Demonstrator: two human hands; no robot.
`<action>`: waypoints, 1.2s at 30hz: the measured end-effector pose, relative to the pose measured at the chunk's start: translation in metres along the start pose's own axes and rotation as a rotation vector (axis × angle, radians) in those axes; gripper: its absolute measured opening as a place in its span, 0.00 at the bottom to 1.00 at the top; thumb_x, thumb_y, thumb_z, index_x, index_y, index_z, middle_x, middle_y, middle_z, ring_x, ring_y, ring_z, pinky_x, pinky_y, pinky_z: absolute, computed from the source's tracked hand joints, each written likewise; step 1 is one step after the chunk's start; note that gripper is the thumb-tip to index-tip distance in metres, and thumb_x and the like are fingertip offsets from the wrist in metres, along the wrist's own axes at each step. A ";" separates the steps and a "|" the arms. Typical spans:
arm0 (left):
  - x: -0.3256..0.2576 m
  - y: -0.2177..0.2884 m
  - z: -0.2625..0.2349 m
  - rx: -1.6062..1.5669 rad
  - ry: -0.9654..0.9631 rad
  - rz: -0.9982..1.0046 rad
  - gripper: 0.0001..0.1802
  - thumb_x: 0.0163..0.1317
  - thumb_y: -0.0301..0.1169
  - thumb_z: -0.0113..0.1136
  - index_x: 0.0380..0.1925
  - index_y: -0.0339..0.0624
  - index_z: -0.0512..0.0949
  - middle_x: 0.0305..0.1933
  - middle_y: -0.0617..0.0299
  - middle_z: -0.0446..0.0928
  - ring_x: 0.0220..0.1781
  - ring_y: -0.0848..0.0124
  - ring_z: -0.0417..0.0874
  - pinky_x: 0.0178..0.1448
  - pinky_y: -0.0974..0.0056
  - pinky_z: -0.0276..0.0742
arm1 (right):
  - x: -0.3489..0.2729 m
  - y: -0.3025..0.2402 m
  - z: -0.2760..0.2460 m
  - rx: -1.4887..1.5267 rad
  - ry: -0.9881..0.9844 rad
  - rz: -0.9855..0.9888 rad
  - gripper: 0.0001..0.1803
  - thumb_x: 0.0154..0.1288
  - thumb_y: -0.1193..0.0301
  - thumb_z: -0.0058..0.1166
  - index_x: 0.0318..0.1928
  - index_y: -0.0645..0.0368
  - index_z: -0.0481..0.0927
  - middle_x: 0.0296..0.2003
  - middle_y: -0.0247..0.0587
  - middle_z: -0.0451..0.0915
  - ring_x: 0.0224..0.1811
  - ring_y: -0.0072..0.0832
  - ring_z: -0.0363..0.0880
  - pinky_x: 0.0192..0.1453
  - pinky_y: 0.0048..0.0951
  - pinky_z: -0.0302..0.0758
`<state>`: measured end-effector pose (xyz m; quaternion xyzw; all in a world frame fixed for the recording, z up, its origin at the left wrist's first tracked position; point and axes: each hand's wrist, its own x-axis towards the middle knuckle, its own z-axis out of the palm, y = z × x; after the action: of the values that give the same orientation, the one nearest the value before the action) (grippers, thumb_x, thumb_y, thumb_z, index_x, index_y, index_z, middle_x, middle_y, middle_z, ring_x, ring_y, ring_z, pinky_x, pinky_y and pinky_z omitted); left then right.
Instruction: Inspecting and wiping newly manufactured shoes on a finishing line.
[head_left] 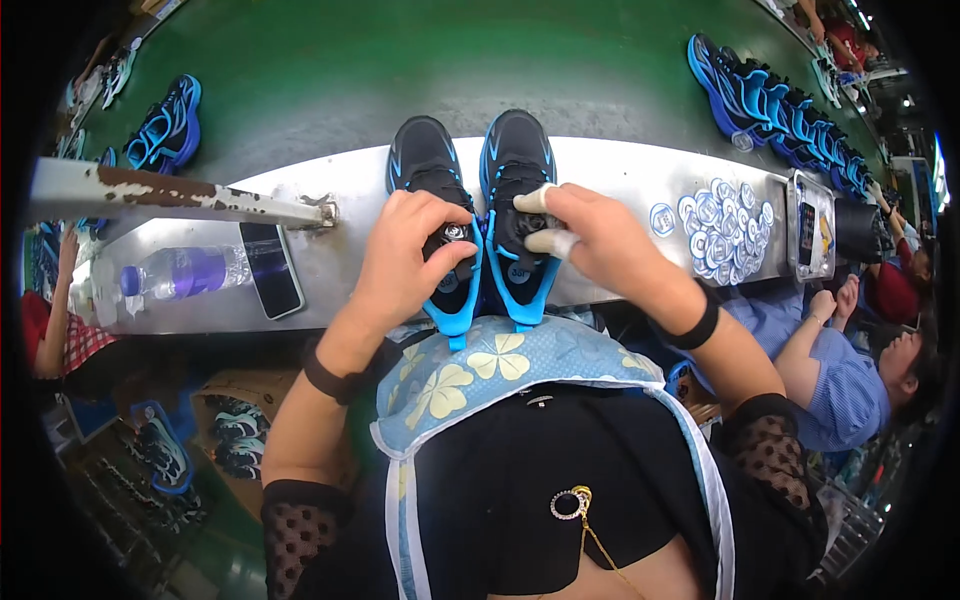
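Observation:
Two black sneakers with bright blue trim stand side by side on the metal bench edge, toes pointing away: a left sneaker (424, 150) and a right sneaker (519, 145). My left hand (405, 250) closes thumb and forefinger about the left sneaker's tongue, where a small round silvery piece (455, 232) shows between them. White covers wrap the thumb and a finger of my right hand (595, 235), which pinches at the right sneaker's tongue. Its fingertips partly hide what lies under them. Both heel loops hang toward my blue apron (500, 358).
Many round stickers or discs (725, 230) lie to the right, beside a clear tray (811, 225). A phone (270, 270), a bottle (185, 272) and a rusty metal bar (190, 190) are left. Sneakers (780, 110) line the green belt (400, 60). A co-worker (835, 375) sits right.

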<state>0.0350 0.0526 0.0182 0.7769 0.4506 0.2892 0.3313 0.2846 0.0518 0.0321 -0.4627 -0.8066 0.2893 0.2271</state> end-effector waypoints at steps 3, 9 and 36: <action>-0.002 -0.005 -0.003 -0.134 -0.003 -0.101 0.15 0.52 0.26 0.67 0.42 0.42 0.82 0.41 0.61 0.80 0.47 0.63 0.75 0.49 0.62 0.71 | 0.000 -0.004 -0.001 -0.346 -0.014 0.057 0.25 0.53 0.64 0.69 0.52 0.57 0.80 0.35 0.46 0.78 0.34 0.34 0.78 0.38 0.31 0.74; -0.001 0.008 -0.002 -0.203 0.099 -0.159 0.13 0.52 0.26 0.67 0.40 0.41 0.83 0.42 0.58 0.77 0.49 0.63 0.74 0.50 0.64 0.71 | 0.007 -0.009 -0.018 0.221 -0.149 0.128 0.20 0.56 0.63 0.66 0.45 0.57 0.75 0.31 0.45 0.77 0.34 0.44 0.78 0.35 0.40 0.74; 0.001 0.005 -0.008 -0.166 0.053 -0.258 0.16 0.51 0.29 0.68 0.41 0.40 0.81 0.39 0.60 0.76 0.47 0.62 0.74 0.50 0.63 0.70 | 0.000 -0.014 0.009 -0.200 0.095 0.093 0.23 0.52 0.66 0.70 0.49 0.56 0.80 0.27 0.44 0.76 0.30 0.41 0.78 0.36 0.36 0.75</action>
<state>0.0323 0.0538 0.0270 0.6748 0.5297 0.3007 0.4167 0.2703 0.0438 0.0344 -0.5332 -0.7973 0.1955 0.2043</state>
